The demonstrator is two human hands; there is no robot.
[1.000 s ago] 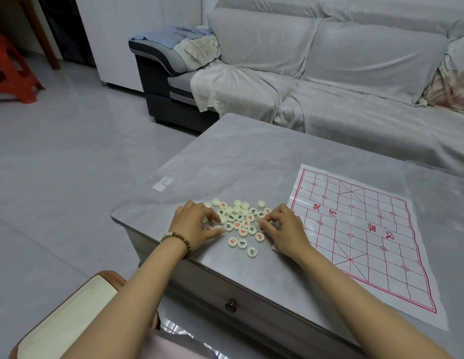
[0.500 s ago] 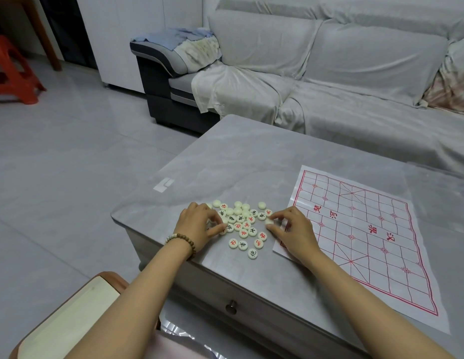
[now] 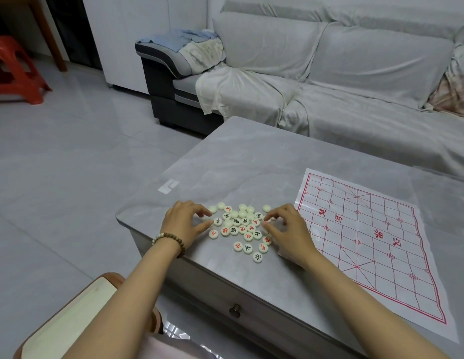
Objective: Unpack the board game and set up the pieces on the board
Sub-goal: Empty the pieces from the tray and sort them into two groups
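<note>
Left hand (image 3: 184, 222) curls over the xiangqi pieces (image 3: 241, 226), grasp can't tell | right hand (image 3: 290, 230) pinches one piece (image 3: 267, 222) beside paper board (image 3: 368, 237) | grey table (image 3: 251, 156)

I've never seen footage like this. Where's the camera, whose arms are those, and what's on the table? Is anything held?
No machine here: a person wears one wide-angle camera on the head, so you look down along their own arms. The left hand, with a bead bracelet at the wrist, and the right hand touch a pile of round cream game pieces, some showing red or black characters, some blank. The pile lies on a grey table. To its right lies a paper board with a red grid, no pieces on it yet. The fingers of both hands are curled at the pile's edges; whether either pinches a piece is too small to tell. Behind is a covered sofa.
</note>
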